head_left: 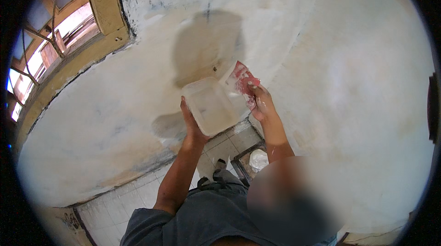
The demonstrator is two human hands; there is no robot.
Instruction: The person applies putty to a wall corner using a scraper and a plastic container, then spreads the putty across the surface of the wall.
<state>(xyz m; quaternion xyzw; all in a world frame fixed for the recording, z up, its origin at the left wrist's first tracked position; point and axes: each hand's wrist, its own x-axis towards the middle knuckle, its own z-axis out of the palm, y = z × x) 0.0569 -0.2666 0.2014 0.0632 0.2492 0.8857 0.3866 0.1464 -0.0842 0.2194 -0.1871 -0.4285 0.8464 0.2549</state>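
Observation:
My left hand (193, 122) is wrapped around the side and lower edge of a shallow whitish plastic tub (212, 108), held tilted in front of the wall. A thin pale film is all I can make out inside it. Just right of the tub's upper edge, my right hand (261, 102) grips a flat red putty scraper (240, 75) smeared with white paste. White smears also mark the fingers and wrist of that hand. Both hands are close to the patchy white wall (128, 103), and whether the scraper touches it I cannot tell.
At the upper left is a window with a yellow frame (106, 2) and metal bars. Below my right forearm, a white lump (258, 159) rests on a dark-edged stand (240, 165) over the tiled floor (149, 194). Walls meet in a corner near the hands.

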